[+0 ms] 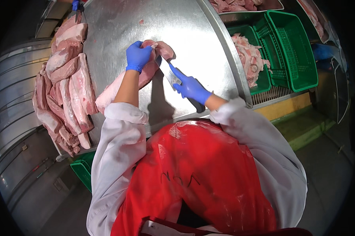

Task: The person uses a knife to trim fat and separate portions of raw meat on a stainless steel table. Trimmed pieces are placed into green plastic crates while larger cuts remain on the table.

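Observation:
A long strip of raw meat (148, 74) lies aslant on the steel table (193, 37), its near end passing behind my left forearm. In a blue glove, my left hand (138, 56) is closed on the strip near its far end. My right hand (191, 87), gloved in blue too, grips a knife (168, 72) with a broad blade and a dark handle. The blade's tip meets the meat just right of my left hand. What the tip cuts is partly hidden.
Long meat strips (69, 90) are heaped along the table's left edge. Right of the table, one green crate (260, 84) holds pale trimmings (248, 59), beside another green crate (295, 51). At the top left, another person's blue glove (76, 4) shows. More meat (232, 4) sits at the top right.

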{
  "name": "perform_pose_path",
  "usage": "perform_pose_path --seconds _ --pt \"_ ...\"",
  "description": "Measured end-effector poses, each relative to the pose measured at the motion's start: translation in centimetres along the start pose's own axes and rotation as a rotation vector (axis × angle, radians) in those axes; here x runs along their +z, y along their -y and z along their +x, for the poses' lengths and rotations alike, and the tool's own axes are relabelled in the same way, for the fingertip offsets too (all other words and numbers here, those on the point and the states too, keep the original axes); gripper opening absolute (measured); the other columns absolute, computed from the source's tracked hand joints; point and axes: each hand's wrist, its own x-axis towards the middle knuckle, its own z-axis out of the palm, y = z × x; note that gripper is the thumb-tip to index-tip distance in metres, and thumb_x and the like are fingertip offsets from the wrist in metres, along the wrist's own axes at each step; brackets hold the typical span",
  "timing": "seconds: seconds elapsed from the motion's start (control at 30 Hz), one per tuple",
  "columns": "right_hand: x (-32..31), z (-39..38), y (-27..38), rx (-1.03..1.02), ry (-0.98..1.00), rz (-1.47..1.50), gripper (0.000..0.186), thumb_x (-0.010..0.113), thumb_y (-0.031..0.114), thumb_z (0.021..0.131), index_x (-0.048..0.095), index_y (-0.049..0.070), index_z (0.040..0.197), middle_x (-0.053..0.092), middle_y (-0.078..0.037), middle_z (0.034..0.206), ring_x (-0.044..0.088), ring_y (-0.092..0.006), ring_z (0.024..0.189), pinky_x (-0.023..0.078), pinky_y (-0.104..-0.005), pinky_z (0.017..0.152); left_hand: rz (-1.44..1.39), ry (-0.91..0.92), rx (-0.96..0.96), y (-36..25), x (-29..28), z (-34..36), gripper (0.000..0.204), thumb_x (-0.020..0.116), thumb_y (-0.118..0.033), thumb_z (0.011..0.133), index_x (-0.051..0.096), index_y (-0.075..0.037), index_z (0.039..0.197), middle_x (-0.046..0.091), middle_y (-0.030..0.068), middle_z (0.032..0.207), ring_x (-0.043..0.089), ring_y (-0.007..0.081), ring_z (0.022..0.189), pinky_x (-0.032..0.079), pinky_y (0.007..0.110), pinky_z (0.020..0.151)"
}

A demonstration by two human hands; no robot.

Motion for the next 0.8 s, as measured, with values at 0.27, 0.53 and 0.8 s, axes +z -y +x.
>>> perform_pose_path --seconds 0.27,0.53,0.8 --pt "1.9 8.4 1.3 -0.141 -0.265 0.117 0.071 0.056 0.012 0.094 0.026 0.009 0.157 0.068 -0.018 0.084 0.068 -0.0258 0.064 0.057 -0.0375 0.062 -0.051 0.092 0.080 -0.7 -0.8 1.3 0.045 0.080 -0.036 0.074 0.073 0.004 0.094 0.073 0.0180 0.081 0.071 0.0240 0.075 0.055 0.036 0.072" --pt "4.1 14.8 -0.6 -0.088 -0.348 0.009 0.036 0.055 0.025 0.094 0.064 -0.002 0.116 0.069 -0.021 0.076 0.069 -0.0324 0.065 0.055 -0.0434 0.070 -0.082 0.205 0.173 0.0 -2.2 3.2 0.033 0.073 -0.026 0.079 0.072 0.003 0.095 0.072 0.0119 0.082 0.067 0.0172 0.074 0.053 0.033 0.071" --pt "9.1 9.0 -2.9 -0.304 -0.410 -0.191 0.076 0.050 0.011 0.097 0.012 0.020 0.162 0.070 -0.017 0.091 0.064 -0.0221 0.061 0.056 -0.0376 0.063 -0.115 0.287 0.166 -0.3 -3.7 4.1 0.032 0.070 -0.019 0.084 0.070 0.004 0.106 0.071 0.0107 0.095 0.067 0.0173 0.087 0.053 0.031 0.080"
